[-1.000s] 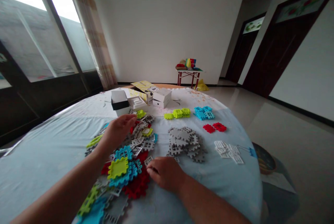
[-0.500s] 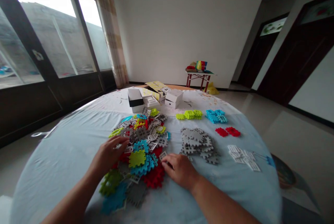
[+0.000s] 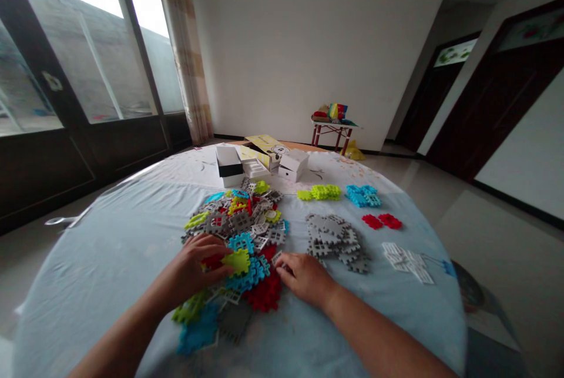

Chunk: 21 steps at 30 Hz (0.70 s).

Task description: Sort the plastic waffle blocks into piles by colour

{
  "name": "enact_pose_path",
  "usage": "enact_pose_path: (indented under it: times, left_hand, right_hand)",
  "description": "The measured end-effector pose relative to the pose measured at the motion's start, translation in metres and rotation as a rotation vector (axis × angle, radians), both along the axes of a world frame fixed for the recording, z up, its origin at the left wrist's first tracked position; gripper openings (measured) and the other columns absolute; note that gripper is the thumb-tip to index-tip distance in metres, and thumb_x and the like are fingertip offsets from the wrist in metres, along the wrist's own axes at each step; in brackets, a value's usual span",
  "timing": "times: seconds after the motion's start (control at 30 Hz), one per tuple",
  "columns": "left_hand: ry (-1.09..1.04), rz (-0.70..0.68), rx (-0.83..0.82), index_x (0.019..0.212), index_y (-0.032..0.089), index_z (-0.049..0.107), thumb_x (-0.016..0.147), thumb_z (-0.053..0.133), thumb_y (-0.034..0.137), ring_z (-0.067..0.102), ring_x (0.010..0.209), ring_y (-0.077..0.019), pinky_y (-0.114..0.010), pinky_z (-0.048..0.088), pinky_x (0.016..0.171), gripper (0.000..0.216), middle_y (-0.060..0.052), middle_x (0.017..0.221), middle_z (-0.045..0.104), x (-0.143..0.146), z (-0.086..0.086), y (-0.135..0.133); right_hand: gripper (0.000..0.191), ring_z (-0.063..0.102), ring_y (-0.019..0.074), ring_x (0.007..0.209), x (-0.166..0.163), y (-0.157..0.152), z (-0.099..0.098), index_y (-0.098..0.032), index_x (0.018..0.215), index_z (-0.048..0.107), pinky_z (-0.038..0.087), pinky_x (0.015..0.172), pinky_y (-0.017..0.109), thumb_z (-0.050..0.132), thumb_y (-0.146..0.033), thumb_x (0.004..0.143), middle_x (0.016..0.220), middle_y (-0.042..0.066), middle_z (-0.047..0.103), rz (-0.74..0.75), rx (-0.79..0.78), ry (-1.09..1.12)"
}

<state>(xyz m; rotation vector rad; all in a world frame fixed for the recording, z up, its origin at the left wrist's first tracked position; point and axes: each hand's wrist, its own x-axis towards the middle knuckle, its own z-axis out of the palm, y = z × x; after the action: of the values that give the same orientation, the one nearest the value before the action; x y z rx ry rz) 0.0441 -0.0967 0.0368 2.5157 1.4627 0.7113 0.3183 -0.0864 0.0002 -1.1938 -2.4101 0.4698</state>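
Note:
A heap of toothed plastic building plates [image 3: 240, 222] in grey, white, blue, lime green and red spreads across the table. My left hand [image 3: 198, 263] reaches over its left side, thumb and fingers parted around the left edge of a lime-green plate [image 3: 238, 261], which lies on blue plates [image 3: 253, 275]. My right hand [image 3: 306, 278] rests at the heap's right edge with its fingers curled in, beside red plates [image 3: 267, 295] and a small white window-like piece [image 3: 277, 257]. What those fingers hold, if anything, is hidden.
Right of the heap lie sorted groups: grey plates [image 3: 337, 240], lime-green plates [image 3: 324, 193], blue plates [image 3: 363, 196], red plates [image 3: 382, 221] and white window pieces [image 3: 408, 261]. White boxes [image 3: 229, 166] and a yellow carton [image 3: 267, 149] stand at the table's far side.
My left hand has come right and down from the heap's grey pieces to the lime-green plate. My right hand stays nearly where it was. The view has shifted slightly.

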Motion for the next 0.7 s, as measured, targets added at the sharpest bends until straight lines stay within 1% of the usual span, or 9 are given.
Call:
enact_pose_path:
  times: [0.13, 0.27, 0.3, 0.37, 0.47, 0.53, 0.6, 0.7]
  left_hand:
    - [0.036, -0.105, -0.089, 0.089, 0.029, 0.069, 0.072, 0.059, 0.043, 0.057, 0.089, -0.0171, -0.028, 0.046, 0.082, 0.025, -0.004, 0.094, 0.064, -0.003, 0.005, -0.001]
    - [-0.035, -0.178, -0.16, 0.083, 0.027, 0.071, 0.073, 0.059, 0.039, 0.059, 0.085, -0.0157, -0.025, 0.048, 0.078, 0.019, -0.005, 0.09, 0.066, -0.011, 0.003, 0.006]
    - [-0.061, -0.177, -0.168, 0.082, 0.026, 0.071, 0.074, 0.059, 0.038, 0.059, 0.085, -0.016, -0.025, 0.048, 0.078, 0.019, -0.005, 0.089, 0.066, -0.012, 0.002, 0.008]
    - [-0.111, -0.127, -0.182, 0.081, 0.027, 0.071, 0.073, 0.059, 0.039, 0.06, 0.086, -0.0166, -0.025, 0.048, 0.079, 0.019, -0.005, 0.089, 0.066, -0.015, 0.001, 0.009]
    - [-0.199, 0.042, -0.155, 0.084, 0.029, 0.07, 0.073, 0.058, 0.044, 0.059, 0.089, -0.0168, -0.025, 0.048, 0.08, 0.022, -0.003, 0.095, 0.065, -0.017, 0.009, 0.009]
    - [-0.248, 0.098, -0.105, 0.084, 0.028, 0.069, 0.072, 0.057, 0.048, 0.059, 0.088, -0.0166, -0.025, 0.047, 0.08, 0.026, -0.002, 0.094, 0.065, -0.018, 0.022, 0.01]
    - [-0.283, 0.112, -0.066, 0.082, 0.026, 0.068, 0.07, 0.056, 0.051, 0.059, 0.086, -0.0165, -0.024, 0.047, 0.078, 0.03, -0.002, 0.09, 0.065, -0.017, 0.038, 0.017]
    - [-0.299, 0.156, -0.141, 0.083, 0.021, 0.067, 0.069, 0.056, 0.052, 0.058, 0.08, -0.0161, -0.025, 0.046, 0.073, 0.036, -0.003, 0.086, 0.066, -0.009, 0.056, 0.041]
  right_hand:
    - [0.018, 0.062, 0.0142, 0.086, -0.002, -0.001, -0.002, -0.023, 0.092, 0.06, 0.041, 0.073, 0.021, 0.044, -0.027, 0.085, 0.09, 0.0, 0.068, -0.044, 0.007, 0.015]
    - [0.018, 0.062, 0.0133, 0.085, -0.003, -0.003, -0.005, -0.023, 0.093, 0.06, 0.042, 0.074, 0.021, 0.044, -0.027, 0.085, 0.092, 0.0, 0.068, -0.066, 0.031, 0.034]
    - [0.018, 0.062, 0.0134, 0.085, -0.003, -0.003, -0.005, -0.023, 0.093, 0.06, 0.042, 0.074, 0.021, 0.044, -0.027, 0.085, 0.092, 0.0, 0.068, -0.066, 0.035, 0.032]
    - [0.018, 0.062, 0.0133, 0.085, -0.002, -0.003, -0.004, -0.023, 0.094, 0.06, 0.042, 0.074, 0.021, 0.044, -0.027, 0.085, 0.092, 0.0, 0.067, -0.059, 0.037, 0.033]
    - [0.02, 0.062, 0.0129, 0.086, 0.0, -0.002, -0.003, -0.023, 0.095, 0.06, 0.042, 0.076, 0.021, 0.043, -0.028, 0.086, 0.094, 0.001, 0.067, -0.033, 0.029, 0.041]
    - [0.02, 0.062, 0.0129, 0.086, 0.001, -0.002, -0.002, -0.022, 0.096, 0.06, 0.042, 0.077, 0.021, 0.043, -0.028, 0.086, 0.094, 0.001, 0.067, -0.014, 0.023, 0.045]
    - [0.021, 0.061, 0.0127, 0.088, 0.001, -0.001, -0.002, -0.022, 0.096, 0.06, 0.042, 0.078, 0.021, 0.043, -0.027, 0.086, 0.095, 0.001, 0.067, 0.005, 0.015, 0.055]
    - [0.021, 0.061, 0.0126, 0.089, 0.002, -0.001, 0.0, -0.022, 0.096, 0.06, 0.042, 0.079, 0.021, 0.043, -0.026, 0.085, 0.096, 0.001, 0.067, 0.022, -0.002, 0.061]
